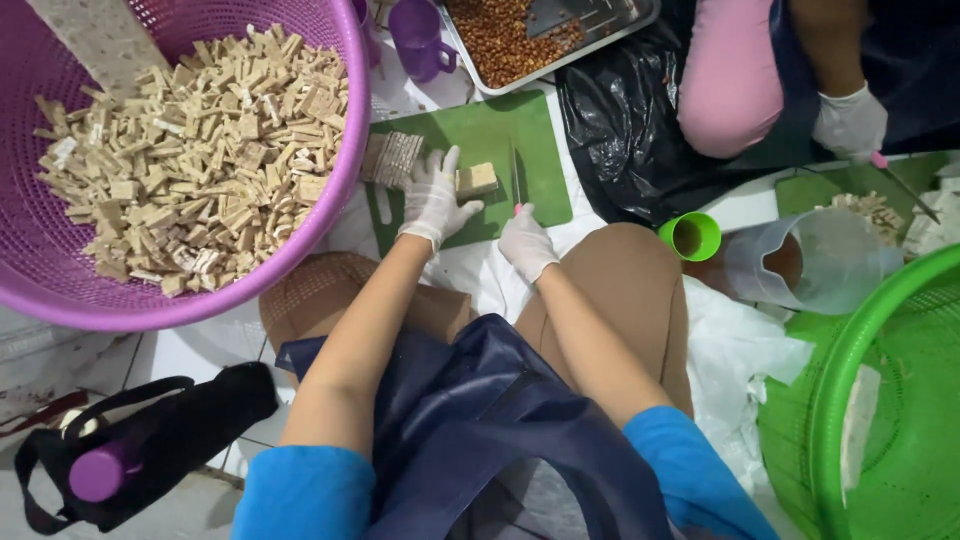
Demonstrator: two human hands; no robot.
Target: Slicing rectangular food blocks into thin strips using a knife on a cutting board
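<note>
My left hand (434,199), in a white glove, rests on a green cutting board (545,150) and touches a tan block of tempeh (477,179) at its right side. A sliced stack of the same tempeh (392,158) lies just left of that hand. My right hand (524,241), also gloved, is shut on a knife with a pink handle; its blade (515,175) stands upright just right of the block. Both hands work above my knees.
A big purple basket (200,290) of cut tempeh pieces fills the upper left. A green basket (850,400) sits lower right, near a clear jug (830,262) and a green cup (691,236). Another person's gloved hand (850,122) holds a knife upper right. A metal tray (545,68) and purple mug (418,38) stand behind the board.
</note>
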